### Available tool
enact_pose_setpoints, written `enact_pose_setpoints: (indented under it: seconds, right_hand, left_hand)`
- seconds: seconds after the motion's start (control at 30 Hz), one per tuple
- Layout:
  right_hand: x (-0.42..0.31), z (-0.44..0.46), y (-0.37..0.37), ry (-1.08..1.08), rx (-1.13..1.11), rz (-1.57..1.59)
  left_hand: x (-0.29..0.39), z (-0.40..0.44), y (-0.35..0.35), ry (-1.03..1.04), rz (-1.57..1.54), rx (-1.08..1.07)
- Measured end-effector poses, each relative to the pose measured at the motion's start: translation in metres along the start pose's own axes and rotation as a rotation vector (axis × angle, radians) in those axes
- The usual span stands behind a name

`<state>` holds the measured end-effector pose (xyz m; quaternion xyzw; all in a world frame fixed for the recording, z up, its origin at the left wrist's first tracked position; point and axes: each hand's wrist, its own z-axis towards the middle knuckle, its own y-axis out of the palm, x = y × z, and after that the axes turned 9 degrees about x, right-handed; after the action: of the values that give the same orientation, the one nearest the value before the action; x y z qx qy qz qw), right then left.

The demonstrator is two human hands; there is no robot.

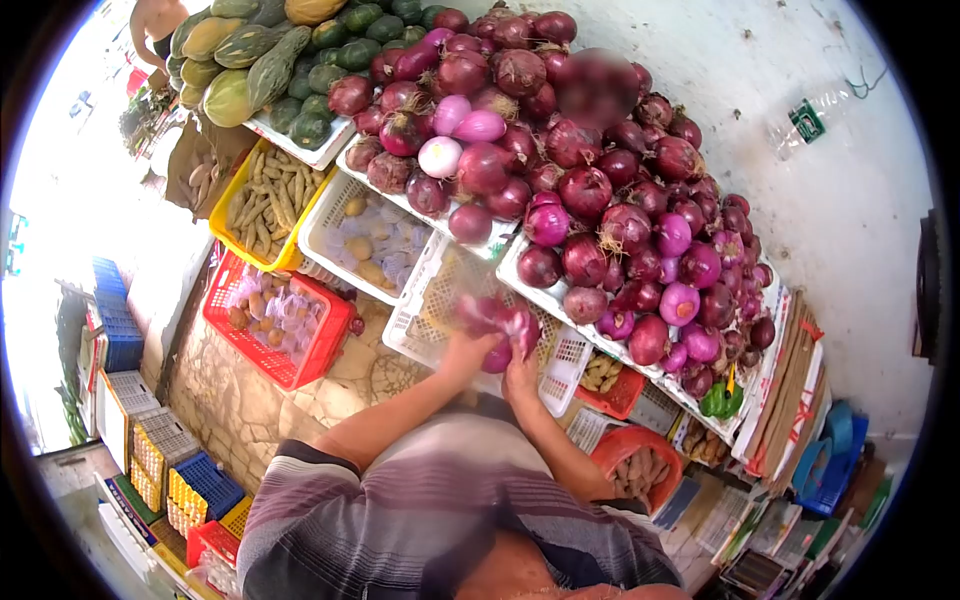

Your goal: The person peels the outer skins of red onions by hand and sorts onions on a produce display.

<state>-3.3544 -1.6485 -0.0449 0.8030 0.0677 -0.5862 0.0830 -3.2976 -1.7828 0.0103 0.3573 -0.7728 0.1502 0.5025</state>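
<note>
Both of my hands are close together over a white basket [415, 315] in the middle of the view. My left hand [468, 355] is closed on a red onion [480, 312], which is blurred by motion. Purple onion skin and another onion [497, 355] show between the hands. My right hand [520, 375] is closed against a purple onion piece [522, 328]; its fingers are partly hidden. Just beyond my hands, a large heap of red onions [585, 195] lies on white trays.
Green squashes [275, 68] are piled at upper left. A yellow basket [222, 215] holds long roots, and a red basket [290, 375] holds wrapped round produce. A red bucket [610, 445] of tubers stands right of my body. A plastic bottle [808, 120] lies at upper right.
</note>
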Motion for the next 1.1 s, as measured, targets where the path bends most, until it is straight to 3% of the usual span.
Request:
enact_pose_setpoints:
  seconds: [0.03, 0.1, 0.2, 0.3, 0.33, 0.37, 0.43, 0.53, 0.6, 0.73, 0.8, 0.9, 1.0, 1.1]
  right_hand:
    - [-0.021, 0.003, 0.010, 0.135, 0.007, 0.043]
    - [-0.039, -0.002, 0.019, 0.083, 0.037, 0.083]
    - [-0.033, -0.002, 0.015, 0.083, 0.032, 0.064]
    - [-0.052, -0.006, 0.021, 0.032, 0.010, 0.020]
    - [-0.033, 0.000, 0.015, 0.119, 0.017, 0.171]
    - [-0.029, 0.003, 0.004, -0.156, -0.112, -0.189]
    - [-0.020, 0.009, -0.017, -0.863, -0.046, -0.978]
    - [0.025, 0.019, -0.020, -0.310, -0.026, -0.334]
    - [0.022, 0.019, -0.019, -0.216, -0.005, -0.158]
    - [-0.014, 0.011, 0.003, -0.018, 0.049, 0.178]
    - [-0.027, 0.007, 0.008, 0.222, 0.073, 0.419]
    - [-0.029, 0.004, 0.009, 0.201, 0.091, 0.386]
    - [-0.040, 0.004, 0.001, 0.242, -0.001, 0.356]
    - [0.023, 0.021, -0.027, 0.003, -0.038, 0.004]
  left_hand:
    - [-0.005, 0.004, 0.000, -0.045, -0.041, -0.003]
    - [-0.011, 0.010, -0.002, -0.135, -0.122, -0.005]
    - [-0.013, 0.011, 0.000, -0.061, -0.121, 0.119]
    - [-0.014, 0.015, -0.007, -0.063, -0.218, 0.107]
    - [-0.012, 0.011, -0.005, -0.029, -0.285, 0.125]
    - [-0.015, 0.013, -0.010, -0.144, -0.398, 0.090]
    - [-0.015, 0.018, -0.014, -0.363, -0.637, 0.027]
    - [0.006, 0.010, -0.014, -0.540, -0.709, 0.110]
    - [0.005, 0.011, -0.017, -0.614, -0.813, 0.135]
    - [-0.048, 0.020, -0.020, -0.324, -0.489, -0.088]
    - [-0.057, 0.017, -0.018, -0.259, -0.403, -0.163]
    - [0.012, -0.011, -0.008, -0.439, -0.530, -0.152]
    - [-0.005, -0.005, -0.014, -0.468, -0.504, -0.185]
    - [-0.006, -0.001, -0.019, -0.441, -0.587, -0.259]
